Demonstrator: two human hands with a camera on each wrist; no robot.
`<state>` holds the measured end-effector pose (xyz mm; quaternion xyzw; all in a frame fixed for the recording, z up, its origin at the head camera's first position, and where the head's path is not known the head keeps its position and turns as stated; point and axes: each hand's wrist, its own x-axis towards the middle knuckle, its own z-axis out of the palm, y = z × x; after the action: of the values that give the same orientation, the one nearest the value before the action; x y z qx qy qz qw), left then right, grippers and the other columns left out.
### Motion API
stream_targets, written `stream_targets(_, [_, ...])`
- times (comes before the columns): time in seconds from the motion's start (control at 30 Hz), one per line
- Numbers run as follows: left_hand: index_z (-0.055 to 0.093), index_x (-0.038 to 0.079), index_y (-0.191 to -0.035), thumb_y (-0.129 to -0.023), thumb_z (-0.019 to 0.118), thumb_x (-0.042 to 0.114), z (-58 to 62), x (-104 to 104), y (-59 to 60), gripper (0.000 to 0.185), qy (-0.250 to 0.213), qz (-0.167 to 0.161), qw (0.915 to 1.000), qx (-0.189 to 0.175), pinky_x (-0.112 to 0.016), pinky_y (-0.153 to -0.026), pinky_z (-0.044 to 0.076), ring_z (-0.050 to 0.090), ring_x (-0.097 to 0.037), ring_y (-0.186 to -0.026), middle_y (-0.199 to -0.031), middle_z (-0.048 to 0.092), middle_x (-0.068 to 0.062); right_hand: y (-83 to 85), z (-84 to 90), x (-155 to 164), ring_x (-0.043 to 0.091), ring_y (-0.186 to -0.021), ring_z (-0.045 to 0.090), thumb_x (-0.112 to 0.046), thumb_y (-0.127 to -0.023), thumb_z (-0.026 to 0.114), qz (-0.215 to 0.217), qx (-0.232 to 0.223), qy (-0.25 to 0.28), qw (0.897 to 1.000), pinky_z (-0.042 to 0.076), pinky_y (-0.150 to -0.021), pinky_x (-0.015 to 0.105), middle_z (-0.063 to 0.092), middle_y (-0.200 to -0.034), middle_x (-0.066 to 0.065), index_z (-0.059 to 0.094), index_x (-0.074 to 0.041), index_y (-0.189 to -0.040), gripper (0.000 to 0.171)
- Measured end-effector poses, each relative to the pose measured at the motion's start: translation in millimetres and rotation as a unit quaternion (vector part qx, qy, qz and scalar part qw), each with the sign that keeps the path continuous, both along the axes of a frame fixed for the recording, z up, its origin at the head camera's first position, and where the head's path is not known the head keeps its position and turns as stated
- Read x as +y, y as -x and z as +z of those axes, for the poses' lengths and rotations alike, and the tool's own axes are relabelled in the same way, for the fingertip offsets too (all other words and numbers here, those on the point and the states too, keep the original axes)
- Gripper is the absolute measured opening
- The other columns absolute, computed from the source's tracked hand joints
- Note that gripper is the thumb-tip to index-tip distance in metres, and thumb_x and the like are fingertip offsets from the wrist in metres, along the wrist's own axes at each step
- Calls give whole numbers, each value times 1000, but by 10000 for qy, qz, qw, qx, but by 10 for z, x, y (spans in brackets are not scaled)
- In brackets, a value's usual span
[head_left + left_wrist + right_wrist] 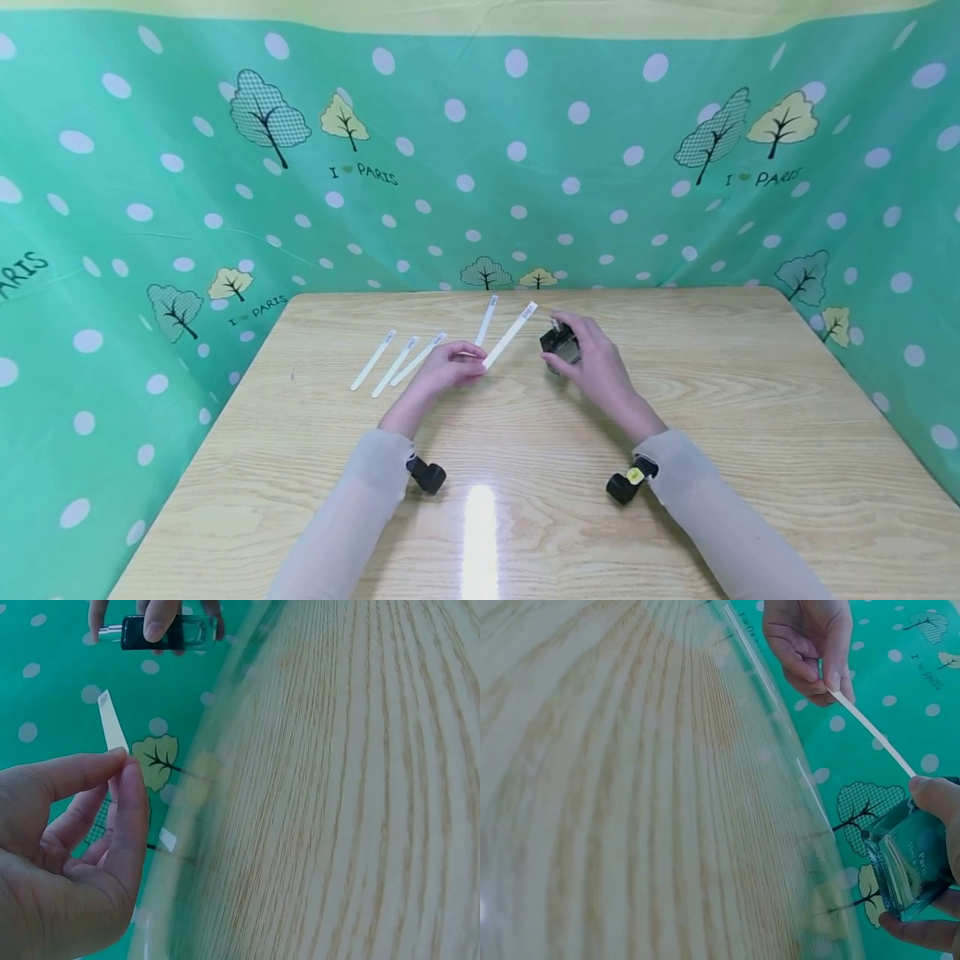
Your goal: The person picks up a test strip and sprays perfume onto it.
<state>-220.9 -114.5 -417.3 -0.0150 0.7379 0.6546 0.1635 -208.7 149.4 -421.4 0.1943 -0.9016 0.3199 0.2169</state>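
Observation:
My left hand [453,367] pinches the lower end of a white paper test strip [512,335] between thumb and fingertips. The strip slants up to the right, with small printing at its far end. My right hand [596,358] grips a dark glass perfume bottle [561,343] around its sides. In the left wrist view the bottle [169,634] lies tilted sideways, its metal spray nozzle [110,633] pointing left, above the strip [112,726]. Clear glass and pale lettering show on the bottle [909,862] in the right wrist view.
Three similar strips [372,360] lie side by side on the wooden table [720,400], left of my left hand. Another strip [487,320] lies behind the held one. A green dotted cloth [517,192] hangs behind the table and along both sides.

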Motion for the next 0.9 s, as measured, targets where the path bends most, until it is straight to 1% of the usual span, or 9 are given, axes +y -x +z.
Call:
stream_targets(0.2, [65, -2, -115, -87, 70, -3, -17, 31, 34, 29, 34, -18, 10000, 46, -31, -89, 62, 71, -14, -87, -94, 72, -3, -1, -11, 9, 38, -113, 64, -28, -85, 80, 21, 23, 11, 10000, 59, -93, 52, 58, -132, 15, 46, -20, -141, 66])
stream_targets(0.47, [65, -1, -116, -87, 70, -2, -16, 78, 70, 29, -12, 39, 10000, 10, -36, -94, 60, 71, -26, -99, -94, 71, -3, 0, -17, 17, 38, -113, 64, -28, -85, 80, -15, -28, -20, 10000, 58, -93, 53, 58, -132, 15, 46, -21, -142, 67])
stream_targets(0.53, [65, -1, -116, -88, 70, -2, -18, 89, 87, 29, -18, 81, 10000, -14, -36, -95, 60, 71, -25, -97, -94, 70, -2, -1, -18, 20, 39, -112, 64, -28, -85, 80, -30, -55, -26, 10000, 59, -93, 53, 58, -132, 15, 46, -21, -143, 67])
stream_targets(0.67, [65, 0, -117, -88, 69, -1, -16, 118, 132, 29, 26, 185, 9998, 21, -37, -95, 60, 69, -14, -86, -94, 69, -1, -5, -15, 18, 39, -113, 64, -30, -85, 80, -60, -106, -28, 9999, 59, -92, 53, 58, -132, 15, 46, -21, -143, 68])
stream_targets(0.73, [65, 0, -117, -88, 70, -1, -12, 141, 159, 29, 27, 253, 9997, 45, -37, -95, 60, 68, -11, -83, -94, 69, -1, -5, -18, 13, 39, -112, 64, -29, -85, 80, -51, -100, -16, 9999, 59, -92, 53, 58, -132, 16, 46, -21, -143, 67])
stream_targets(0.9, [67, 1, -115, -88, 71, -1, -6, 218, 246, 28, -32, 436, 9990, 42, -37, -95, 60, 69, -13, -84, -91, 70, -2, -8, -17, -3, 39, -111, 64, -29, -85, 80, -20, -126, -13, 9999, 59, -91, 54, 59, -129, 16, 46, -20, -142, 68])
